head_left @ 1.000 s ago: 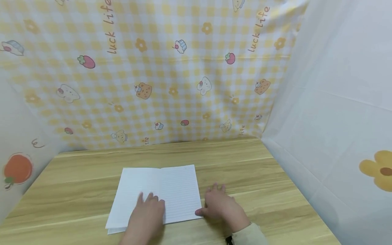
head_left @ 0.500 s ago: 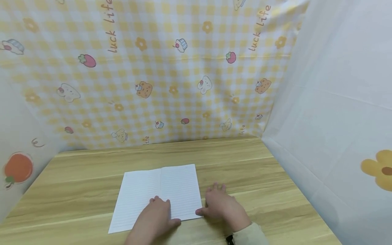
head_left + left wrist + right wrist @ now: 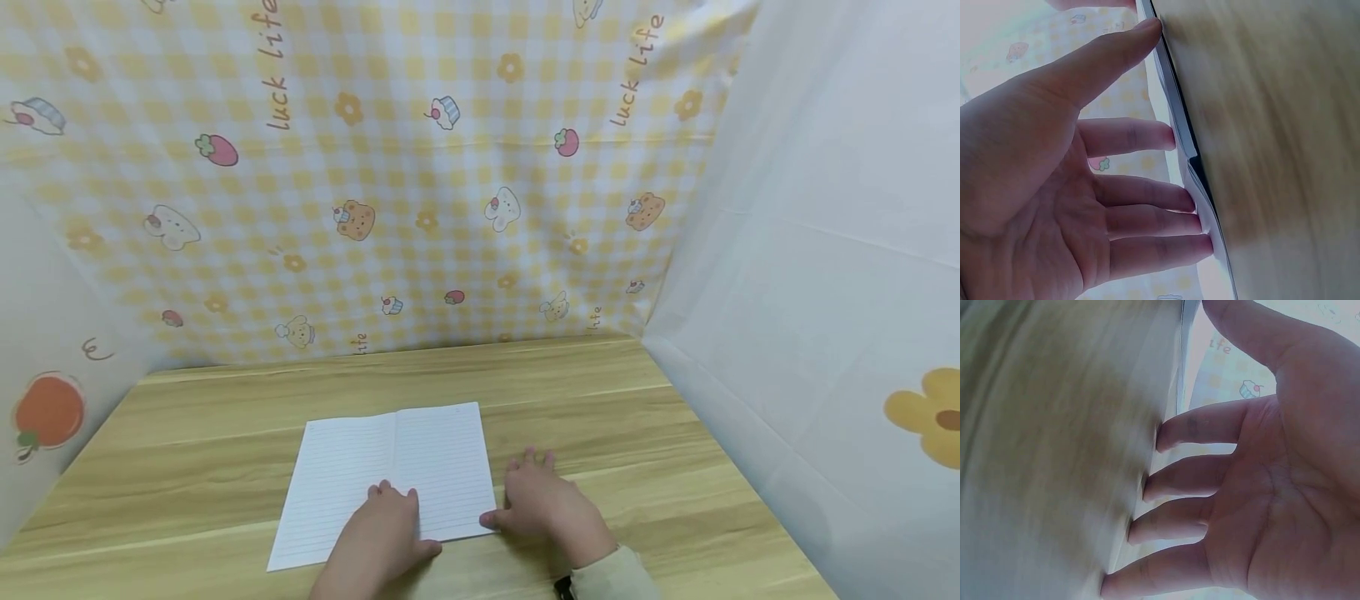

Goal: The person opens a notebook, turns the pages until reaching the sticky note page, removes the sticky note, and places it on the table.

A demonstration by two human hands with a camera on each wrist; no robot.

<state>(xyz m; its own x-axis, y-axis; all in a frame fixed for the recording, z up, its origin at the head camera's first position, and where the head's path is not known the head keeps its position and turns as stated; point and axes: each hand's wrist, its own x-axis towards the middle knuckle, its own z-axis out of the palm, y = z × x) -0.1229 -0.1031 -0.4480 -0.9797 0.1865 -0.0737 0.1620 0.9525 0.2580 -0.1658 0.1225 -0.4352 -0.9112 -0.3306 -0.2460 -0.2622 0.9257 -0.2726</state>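
A notebook with lined white pages (image 3: 442,467) lies open and flat on the wooden table. My left hand (image 3: 382,525) rests over its lower middle near the fold. In the left wrist view the straight fingers (image 3: 1141,190) of that hand press their tips on the pages, and the thumb reaches the notebook's near edge. Just right of the notebook is my right hand (image 3: 543,500), its thumb on the lower right corner of the page. Seen from the right wrist, the other fingers (image 3: 1179,525) are spread, tips on the tabletop.
The wooden table (image 3: 600,400) runs back to a yellow checked cloth (image 3: 420,175) hung behind it. A pale cloth wall (image 3: 810,292) stands along the right side, another (image 3: 60,333) along the left. A light sleeve (image 3: 615,575) covers the right forearm.
A blank left-hand page, slightly raised before, has given way to a lined one lying flatter. My left hand shifted right to the fold, its thumb now showing. The right hand stayed put.
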